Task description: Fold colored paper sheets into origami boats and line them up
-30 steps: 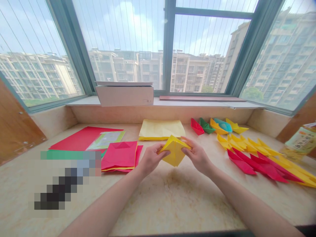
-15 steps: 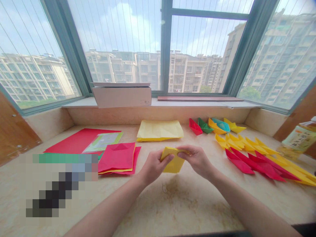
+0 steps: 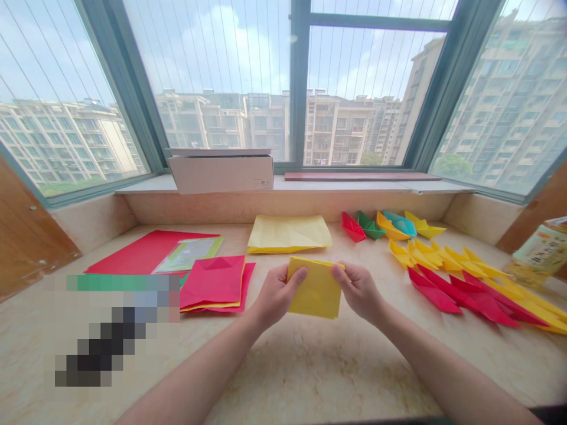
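A folded yellow paper (image 3: pixel 315 290), flattened into a square, is held between both my hands above the marble sill (image 3: pixel 310 366). My left hand (image 3: pixel 274 295) pinches its upper left corner, thumb on top. On the other side my right hand (image 3: pixel 359 290) pinches the upper right corner the same way. Just behind the paper lies a stack of pale yellow sheets (image 3: pixel 289 232).
Red and yellow folded sheets (image 3: pixel 215 282) lie to the left, beside a large red sheet (image 3: pixel 142 254). Finished paper boats (image 3: pixel 390 225) in red, green, yellow and blue line the right side, with long red and yellow ones (image 3: pixel 469 292). A white box (image 3: pixel 221 171) stands on the ledge; a bottle (image 3: pixel 538 251) far right.
The yellow paper went from a diamond shape, through a squashed fold, to a flat square. Both hands shifted their grip to its upper corners.
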`<state>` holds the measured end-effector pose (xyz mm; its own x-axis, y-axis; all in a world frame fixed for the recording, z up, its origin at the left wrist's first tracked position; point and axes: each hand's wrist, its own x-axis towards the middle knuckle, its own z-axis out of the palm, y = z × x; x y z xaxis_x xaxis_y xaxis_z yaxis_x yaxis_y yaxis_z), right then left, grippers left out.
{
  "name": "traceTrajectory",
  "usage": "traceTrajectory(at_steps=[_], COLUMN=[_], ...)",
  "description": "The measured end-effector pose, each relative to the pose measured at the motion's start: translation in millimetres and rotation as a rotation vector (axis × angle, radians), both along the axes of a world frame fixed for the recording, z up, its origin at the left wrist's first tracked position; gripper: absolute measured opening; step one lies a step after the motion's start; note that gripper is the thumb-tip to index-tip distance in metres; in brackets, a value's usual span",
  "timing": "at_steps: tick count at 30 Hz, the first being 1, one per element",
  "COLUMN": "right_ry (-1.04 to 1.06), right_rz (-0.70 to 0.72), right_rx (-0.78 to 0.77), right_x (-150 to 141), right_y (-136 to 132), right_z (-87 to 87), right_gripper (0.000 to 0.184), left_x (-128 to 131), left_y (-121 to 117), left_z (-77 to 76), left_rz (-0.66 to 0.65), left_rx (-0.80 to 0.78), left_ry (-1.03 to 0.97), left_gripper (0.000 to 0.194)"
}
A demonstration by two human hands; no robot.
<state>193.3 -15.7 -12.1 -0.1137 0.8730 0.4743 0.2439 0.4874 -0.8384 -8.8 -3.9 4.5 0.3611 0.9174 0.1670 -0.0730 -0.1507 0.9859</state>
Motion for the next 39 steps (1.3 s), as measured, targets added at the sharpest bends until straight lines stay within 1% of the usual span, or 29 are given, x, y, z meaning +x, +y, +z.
traceTrajectory(at_steps=[2,4,8,10,13,15,17,20,22,24,26,28,30,31,33,35,37,39], right_ry=[-0.036,-0.066,-0.111,-0.128,-0.132,-0.161,-0.232,-0.384,-0.477,-0.537,-0.557,-0.534,-0.471,-0.426,-0.329,-0.254,-0.204,-0.163], right_rz=[0.025,0.095,0.234,0.234,0.13,0.062,0.036,0.013,-0.029,-0.058,-0.051,-0.057,-0.075,-0.085,-0.107,-0.135,-0.139,-0.103], right_rx=[0.031,0.046,0.007,-0.011,-0.02,-0.008,0.033,0.142,0.193,0.196,0.168,0.149,0.136,0.133,0.127,0.11,0.087,0.075], right_x=[1.3,3.2,5.3,4.0,-0.3,-2.4,-2.1,2.9,7.4,10.7,11.8,10.7,8.3,6.9,4.3,2.4,1.6,2.2], right_y=[0.1,-0.3,-4.0,-6.7,-9.7,-9.6,-7.5,-1.7,1.9,4.2,5.4,6.1,7.0,7.4,7.8,7.1,5.8,5.1], right_z=[-0.2,1.3,3.2,1.6,-2.1,-4.2,-5.1,-4.0,-1.9,0.1,1.0,0.6,-0.5,-0.9,-1.4,-1.4,-1.5,-2.5], right_gripper=[0.052,0.051,0.054,0.058,0.061,0.06,0.059,0.058,0.056,0.052,0.047,0.039,0.033,0.035,0.043,0.051,0.057,0.059], left_x=[-1.1,-3.3,-8.0,-9.1,-8.6,-7.2,-5.1,-1.7,-0.1,0.0,-1.7,-4.6,-7.3,-8.1,-8.6,-7.8,-6.6,-5.6], left_y=[1.9,4.3,6.9,6.7,6.4,7.0,8.5,11.9,14.3,16.0,16.5,15.8,14.5,13.8,12.7,12.0,10.7,8.2], left_z=[-2.3,-3.6,-3.8,-3.7,-4.0,-4.3,-4.9,-7.5,-10.3,-12.7,-13.2,-11.7,-9.5,-8.9,-8.9,-10.2,-11.0,-9.6], left_rz=[-0.066,-0.115,-0.228,-0.266,-0.278,-0.237,-0.141,0.016,0.076,0.107,0.134,0.175,0.212,0.221,0.225,0.195,0.104,-0.03], left_rx=[-0.062,-0.096,-0.134,-0.137,-0.143,-0.14,-0.094,0.061,0.164,0.241,0.319,0.415,0.501,0.521,0.504,0.438,0.342,0.229], left_ry=[-0.048,-0.064,-0.065,-0.064,-0.059,-0.051,-0.01,0.101,0.146,0.172,0.224,0.304,0.37,0.391,0.405,0.367,0.276,0.147], left_gripper=[0.044,0.046,0.047,0.046,0.045,0.046,0.047,0.047,0.046,0.046,0.044,0.045,0.05,0.054,0.063,0.071,0.079,0.087])
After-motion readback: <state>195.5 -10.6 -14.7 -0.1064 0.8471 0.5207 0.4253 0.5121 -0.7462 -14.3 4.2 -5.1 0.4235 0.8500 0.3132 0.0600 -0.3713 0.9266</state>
